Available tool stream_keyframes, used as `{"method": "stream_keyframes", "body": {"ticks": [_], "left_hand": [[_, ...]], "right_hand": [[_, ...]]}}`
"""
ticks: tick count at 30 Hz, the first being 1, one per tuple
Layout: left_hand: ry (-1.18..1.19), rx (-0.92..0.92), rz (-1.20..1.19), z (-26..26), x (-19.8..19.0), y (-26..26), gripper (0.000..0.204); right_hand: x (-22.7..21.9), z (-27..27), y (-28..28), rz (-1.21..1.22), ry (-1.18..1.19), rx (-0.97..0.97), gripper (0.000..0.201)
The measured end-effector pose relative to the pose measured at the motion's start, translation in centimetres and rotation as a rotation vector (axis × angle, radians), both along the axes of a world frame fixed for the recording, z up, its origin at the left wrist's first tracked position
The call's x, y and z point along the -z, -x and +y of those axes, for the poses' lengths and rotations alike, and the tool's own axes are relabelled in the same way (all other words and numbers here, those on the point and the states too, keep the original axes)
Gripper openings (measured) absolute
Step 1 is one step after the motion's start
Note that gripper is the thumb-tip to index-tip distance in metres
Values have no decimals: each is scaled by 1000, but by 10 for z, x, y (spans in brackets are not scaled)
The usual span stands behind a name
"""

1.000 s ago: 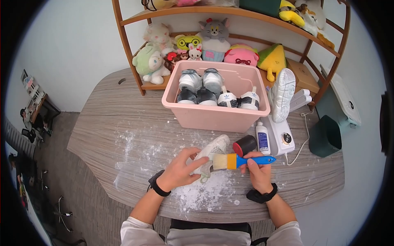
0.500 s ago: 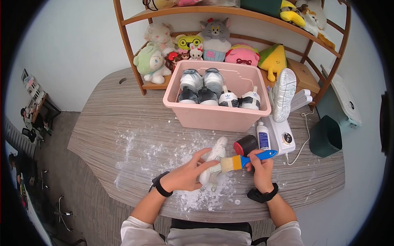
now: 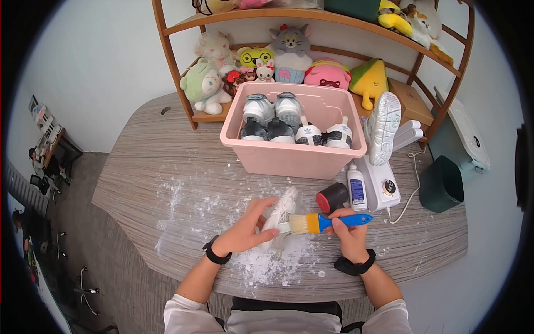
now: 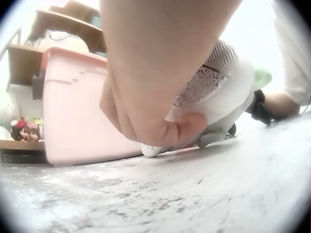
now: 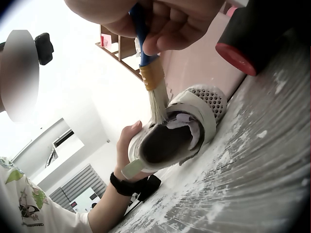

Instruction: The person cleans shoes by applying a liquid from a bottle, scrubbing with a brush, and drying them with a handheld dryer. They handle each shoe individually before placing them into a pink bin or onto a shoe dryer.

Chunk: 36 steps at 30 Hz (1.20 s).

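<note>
A small white shoe (image 3: 287, 206), dusted with white powder, is tipped on its side close over the table, toe pointing away. My left hand (image 3: 243, 231) grips it from the left, thumb near the heel. In the left wrist view the patterned sole of the shoe (image 4: 206, 90) faces the camera. My right hand (image 3: 351, 236) holds a paintbrush (image 3: 328, 222) by its blue handle. In the right wrist view the pale bristles (image 5: 158, 104) are at the rim of the shoe's opening (image 5: 165, 143), beside the crumpled pale tongue or lining.
A pink bin (image 3: 295, 161) with several shoes stands behind. Right of the work are a black-and-red cylinder (image 3: 332, 197), a white bottle (image 3: 356, 186) and a white appliance (image 3: 379, 186) with an upright shoe (image 3: 382, 131) on it. White powder (image 3: 275, 267) covers the table's front.
The shoe has been turned and shifted in my left hand, now leftward of where it was half a second ago. My right hand's brush swung up and right, then back left against the shoe.
</note>
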<state>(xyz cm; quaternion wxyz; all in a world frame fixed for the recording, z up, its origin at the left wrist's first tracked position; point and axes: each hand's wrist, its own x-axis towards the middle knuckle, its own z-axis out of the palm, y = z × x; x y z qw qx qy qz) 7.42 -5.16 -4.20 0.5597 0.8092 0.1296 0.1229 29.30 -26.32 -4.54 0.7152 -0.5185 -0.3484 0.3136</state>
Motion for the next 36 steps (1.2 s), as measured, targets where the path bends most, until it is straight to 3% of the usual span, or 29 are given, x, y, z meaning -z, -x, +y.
{"method": "stream_keyframes", "body": {"ticks": [5,7,12,16,20,25,27,34,36], "left_hand": [[31,-7,100,2,-5,0,81],[82,-8,155,1,-5,0,80],[236,-104,87,2,10,-2,72],[199,-211,-10,0,12,-2,68],[-3,-292,3,-6,6,-4,66],[-95,-333,-15,-11,5,-7,66],[-59,-369,-101,-10,10,-9,65],[-1,-426,-63,-3,8,-6,62],[121,-456,-125,-4,7,-7,61]], "right_hand": [[-5,-6,8,-101,-20,15,13],[-9,-6,5,-454,-53,-61,13],[-22,-1,7,-658,-135,-119,19],[-21,-3,8,-785,-198,-199,25],[-21,-3,9,-918,-231,-227,25],[-26,3,16,-918,-239,-221,32],[-26,3,17,-924,-242,-246,33],[-17,-1,15,-945,-258,-300,22],[-18,0,14,-943,-268,-298,21]]}}
